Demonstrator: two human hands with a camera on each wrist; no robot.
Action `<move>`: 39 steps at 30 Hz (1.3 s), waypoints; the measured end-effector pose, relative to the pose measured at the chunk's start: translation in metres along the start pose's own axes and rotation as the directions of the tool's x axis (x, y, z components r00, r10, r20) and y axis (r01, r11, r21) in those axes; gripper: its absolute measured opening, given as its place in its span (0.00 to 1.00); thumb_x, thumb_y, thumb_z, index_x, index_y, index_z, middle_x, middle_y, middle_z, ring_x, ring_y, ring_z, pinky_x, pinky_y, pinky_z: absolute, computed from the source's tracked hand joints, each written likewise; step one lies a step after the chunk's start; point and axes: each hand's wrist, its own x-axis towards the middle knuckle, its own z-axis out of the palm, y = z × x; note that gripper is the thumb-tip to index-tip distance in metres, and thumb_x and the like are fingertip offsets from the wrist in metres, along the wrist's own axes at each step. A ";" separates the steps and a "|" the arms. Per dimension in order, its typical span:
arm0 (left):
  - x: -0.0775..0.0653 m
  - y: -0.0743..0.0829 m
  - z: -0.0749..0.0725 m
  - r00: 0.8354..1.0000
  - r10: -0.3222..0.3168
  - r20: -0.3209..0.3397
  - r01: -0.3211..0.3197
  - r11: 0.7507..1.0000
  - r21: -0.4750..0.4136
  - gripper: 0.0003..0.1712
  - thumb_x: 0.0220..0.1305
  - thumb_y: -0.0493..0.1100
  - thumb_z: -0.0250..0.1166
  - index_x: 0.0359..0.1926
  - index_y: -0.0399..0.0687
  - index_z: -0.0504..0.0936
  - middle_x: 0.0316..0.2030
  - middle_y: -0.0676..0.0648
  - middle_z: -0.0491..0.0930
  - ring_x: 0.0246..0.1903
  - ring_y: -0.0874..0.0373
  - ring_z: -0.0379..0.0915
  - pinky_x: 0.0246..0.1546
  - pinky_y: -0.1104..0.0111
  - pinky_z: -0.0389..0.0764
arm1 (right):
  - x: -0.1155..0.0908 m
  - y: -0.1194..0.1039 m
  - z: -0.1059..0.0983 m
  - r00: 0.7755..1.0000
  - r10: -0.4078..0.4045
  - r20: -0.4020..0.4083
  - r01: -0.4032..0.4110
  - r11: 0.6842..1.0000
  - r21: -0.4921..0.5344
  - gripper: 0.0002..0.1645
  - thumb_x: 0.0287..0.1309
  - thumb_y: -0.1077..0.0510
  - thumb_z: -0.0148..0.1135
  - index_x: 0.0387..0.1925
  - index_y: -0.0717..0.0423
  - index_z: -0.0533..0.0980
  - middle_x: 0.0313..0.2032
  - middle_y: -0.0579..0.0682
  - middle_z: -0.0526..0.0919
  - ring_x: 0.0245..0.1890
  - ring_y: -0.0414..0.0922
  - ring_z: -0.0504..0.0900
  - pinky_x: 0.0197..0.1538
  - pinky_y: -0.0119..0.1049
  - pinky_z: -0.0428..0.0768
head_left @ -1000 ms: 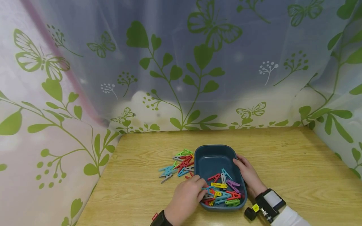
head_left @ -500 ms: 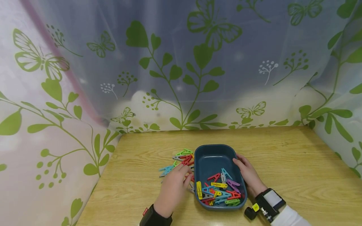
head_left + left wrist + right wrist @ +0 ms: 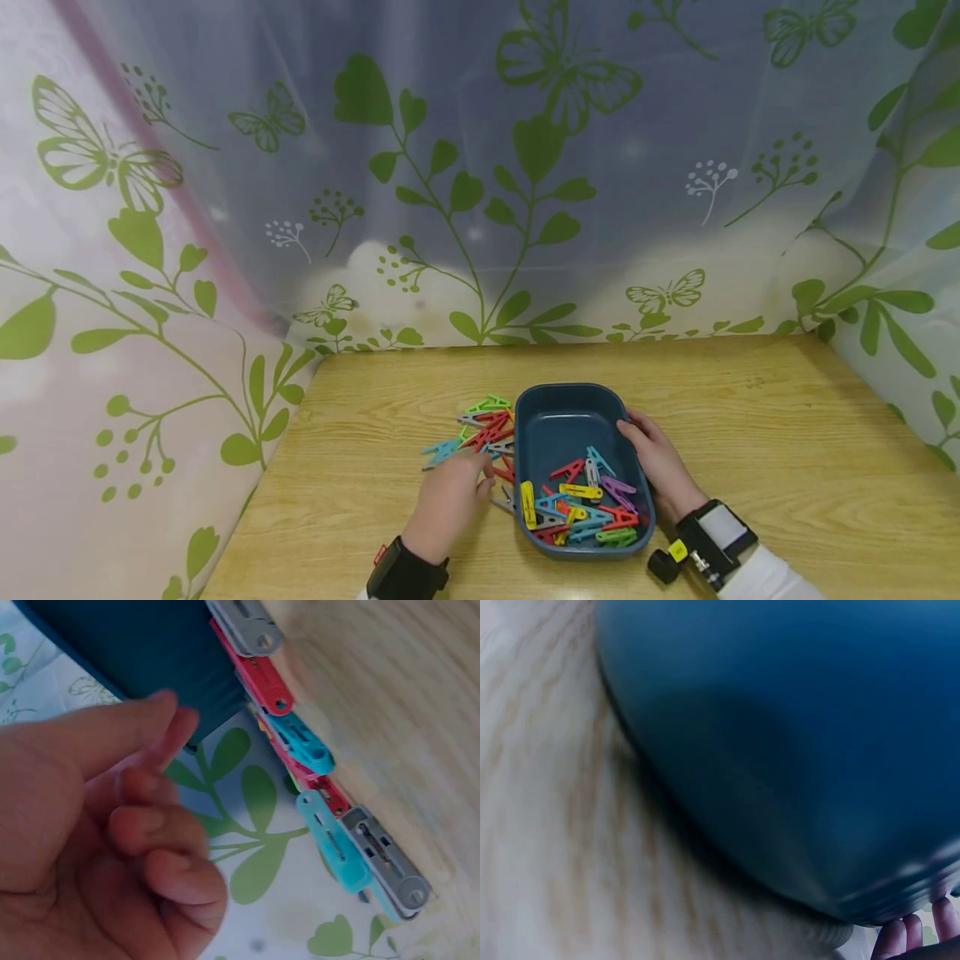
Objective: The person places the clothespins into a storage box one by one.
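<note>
My left hand (image 3: 452, 500) hovers at the near side of a loose pile of plastic clothespins (image 3: 491, 429). Its fingers (image 3: 161, 832) are loosely bent with nothing between them, as the left wrist view shows. Gray, red and blue clothespins (image 3: 307, 750) lie just beyond the fingertips there. A dark blue rectangular bin (image 3: 558, 433) stands right of the pile. Inside it, toward its near end, are several clothespins in red, yellow, purple, green and blue. My right hand (image 3: 663, 467) grips the bin's right side, thumb at the rim and fingers along the outer wall.
The wooden table (image 3: 787, 467) carries everything. A patterned curtain (image 3: 637, 208) with green leaves and butterflies hangs along the back and both sides. Each wrist wears a black strap, the right one with a small device (image 3: 667, 567).
A yellow clothespin now lies along the bin's left wall; my left hand has let go of what it pinched there and moved left toward the pile. The right hand stays put.
</note>
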 end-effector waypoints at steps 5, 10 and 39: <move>0.000 -0.005 0.006 0.993 0.004 0.115 -0.002 1.000 -0.016 0.06 0.63 0.41 0.74 0.31 0.51 0.83 0.31 0.53 0.80 0.28 0.63 0.73 0.27 0.70 0.71 | 0.000 0.000 0.001 1.000 -0.002 0.001 0.002 1.000 0.007 0.39 0.80 0.42 0.45 0.80 0.56 0.50 0.77 0.62 0.57 0.71 0.57 0.67 0.67 0.45 0.73; -0.001 -0.011 0.010 0.989 0.038 0.144 -0.032 0.999 -0.042 0.09 0.62 0.46 0.75 0.30 0.53 0.83 0.29 0.56 0.79 0.26 0.66 0.68 0.26 0.71 0.68 | -0.001 0.000 0.001 1.000 0.005 0.003 -0.005 1.000 0.019 0.40 0.79 0.42 0.46 0.81 0.55 0.49 0.78 0.63 0.56 0.72 0.59 0.65 0.72 0.53 0.68; -0.003 -0.016 0.006 0.983 0.079 0.165 -0.076 0.997 -0.025 0.06 0.62 0.38 0.73 0.30 0.52 0.84 0.30 0.56 0.81 0.29 0.65 0.75 0.29 0.71 0.73 | -0.001 0.001 0.001 1.000 0.008 -0.005 -0.008 1.000 0.028 0.41 0.79 0.40 0.46 0.81 0.54 0.49 0.77 0.62 0.59 0.71 0.58 0.67 0.70 0.49 0.71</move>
